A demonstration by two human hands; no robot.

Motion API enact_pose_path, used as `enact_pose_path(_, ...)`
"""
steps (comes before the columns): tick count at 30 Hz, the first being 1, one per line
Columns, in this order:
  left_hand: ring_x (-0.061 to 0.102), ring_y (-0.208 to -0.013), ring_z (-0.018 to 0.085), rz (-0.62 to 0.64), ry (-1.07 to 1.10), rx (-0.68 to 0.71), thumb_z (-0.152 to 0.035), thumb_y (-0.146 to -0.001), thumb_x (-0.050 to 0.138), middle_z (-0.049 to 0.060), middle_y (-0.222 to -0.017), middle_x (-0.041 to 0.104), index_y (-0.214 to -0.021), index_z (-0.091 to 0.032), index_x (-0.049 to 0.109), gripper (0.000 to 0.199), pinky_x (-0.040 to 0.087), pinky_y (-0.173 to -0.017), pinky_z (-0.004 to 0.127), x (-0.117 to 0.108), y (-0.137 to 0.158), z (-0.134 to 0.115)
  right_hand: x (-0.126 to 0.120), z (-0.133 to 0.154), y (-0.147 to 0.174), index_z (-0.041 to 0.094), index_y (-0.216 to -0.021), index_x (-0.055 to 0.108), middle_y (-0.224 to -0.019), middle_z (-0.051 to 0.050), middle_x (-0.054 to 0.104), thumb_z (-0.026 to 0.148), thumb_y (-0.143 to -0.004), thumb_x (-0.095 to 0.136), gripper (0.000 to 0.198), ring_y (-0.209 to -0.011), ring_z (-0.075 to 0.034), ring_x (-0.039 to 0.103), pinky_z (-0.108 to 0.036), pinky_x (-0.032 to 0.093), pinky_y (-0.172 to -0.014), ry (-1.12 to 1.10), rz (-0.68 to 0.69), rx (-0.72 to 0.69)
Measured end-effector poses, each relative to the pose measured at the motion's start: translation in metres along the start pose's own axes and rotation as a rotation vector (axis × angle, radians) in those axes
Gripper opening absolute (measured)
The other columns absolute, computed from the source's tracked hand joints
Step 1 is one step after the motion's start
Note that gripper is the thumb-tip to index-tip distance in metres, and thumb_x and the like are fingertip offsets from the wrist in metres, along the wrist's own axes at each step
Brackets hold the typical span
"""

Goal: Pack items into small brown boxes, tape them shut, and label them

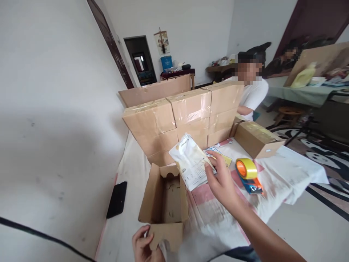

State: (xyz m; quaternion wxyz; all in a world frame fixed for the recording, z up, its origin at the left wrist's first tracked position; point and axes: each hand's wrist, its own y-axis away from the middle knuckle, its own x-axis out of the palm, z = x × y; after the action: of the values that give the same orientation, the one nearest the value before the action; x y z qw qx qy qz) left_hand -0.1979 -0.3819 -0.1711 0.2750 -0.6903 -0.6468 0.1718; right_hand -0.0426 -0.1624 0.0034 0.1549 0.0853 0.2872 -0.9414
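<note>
My right hand (222, 180) holds a white packet (189, 160) with printed labels, tilted above the right edge of a small open cardboard box (165, 196). My left hand (143, 247) grips the box's near front flap at the bottom of the view. The box's inside looks empty, with a cardboard insert at its bottom. A tape dispenser (249, 176) with a yellow roll lies on the white cloth (294, 171) just right of my right hand.
Several taped cardboard boxes (188, 112) are stacked behind the open box, another sealed box (257, 140) at the right. A person in a white shirt (253, 94) sits behind them. A black phone (117, 199) lies left by the wall. A green-covered table (308, 92) stands far right.
</note>
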Motion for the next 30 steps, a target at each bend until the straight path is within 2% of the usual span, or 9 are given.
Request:
enact_pose_path(5, 0.062, -0.093, 0.016, 0.146, 0.1, -0.05, -0.013, -0.071, 0.072, 0.002, -0.102, 0.062, -0.075, -0.021, 0.062, 0.013, 0.054, -0.077, 0.028, 0.029, 0.022, -0.028, -0.013, 0.017, 0.016, 0.025, -0.133, 0.045, -0.122, -0.012, 0.068, 0.031, -0.103, 0.048, 0.031, -0.115, -0.026, 0.065, -0.041, 0.052, -0.091, 0.002, -0.031, 0.046)
enact_pose_path(9, 0.063, -0.092, 0.016, 0.27, 0.074, -0.072, -0.008, -0.074, 0.065, 0.002, -0.102, 0.061, -0.075, -0.021, 0.06, 0.014, 0.054, -0.076, 0.027, 0.034, 0.039, -0.038, -0.012, 0.023, 0.024, 0.026, -0.132, 0.046, -0.118, -0.011, 0.069, 0.034, -0.103, 0.047, 0.03, -0.111, -0.025, 0.066, -0.041, 0.054, -0.089, -0.027, -0.022, 0.069)
enact_pose_path(13, 0.06, -0.088, 0.016, 0.337, 0.053, -0.016, -0.003, -0.074, 0.061, 0.002, -0.098, 0.057, -0.076, -0.022, 0.059, 0.019, 0.053, -0.073, 0.028, 0.034, 0.05, -0.044, -0.008, 0.025, 0.028, 0.025, -0.13, 0.049, -0.119, -0.011, 0.069, 0.033, -0.103, 0.047, 0.028, -0.109, -0.025, 0.067, -0.041, 0.055, -0.091, 0.03, -0.025, 0.06)
enact_pose_path(19, 0.057, -0.086, 0.016, 0.38, 0.024, 0.033, -0.001, -0.074, 0.058, 0.002, -0.094, 0.053, -0.077, -0.022, 0.057, 0.021, 0.051, -0.073, 0.028, 0.034, 0.047, -0.051, 0.0, 0.022, 0.029, 0.022, -0.13, 0.056, -0.118, -0.011, 0.072, 0.029, -0.099, 0.052, 0.031, -0.106, -0.025, 0.069, -0.04, 0.055, -0.091, 0.237, -0.038, -0.022)
enact_pose_path(23, 0.056, -0.086, 0.016, 0.389, 0.022, 0.038, -0.001, -0.074, 0.059, 0.002, -0.095, 0.052, -0.077, -0.022, 0.056, 0.021, 0.05, -0.074, 0.03, 0.031, 0.046, -0.049, 0.007, 0.02, 0.03, 0.023, -0.126, 0.06, -0.117, -0.009, 0.073, 0.031, -0.099, 0.052, 0.029, -0.108, -0.025, 0.07, -0.039, 0.055, -0.093, 0.275, -0.018, -0.038)
enact_pose_path(30, 0.055, -0.086, 0.016, 0.392, 0.006, 0.042, 0.001, -0.066, 0.054, 0.002, -0.095, 0.052, -0.079, -0.022, 0.056, 0.027, 0.049, -0.074, 0.03, 0.029, 0.046, -0.046, 0.016, 0.014, 0.03, 0.024, -0.122, 0.064, -0.11, -0.007, 0.077, 0.028, -0.097, 0.053, 0.028, -0.101, -0.025, 0.073, -0.036, 0.056, -0.089, 0.353, -0.002, -0.018)
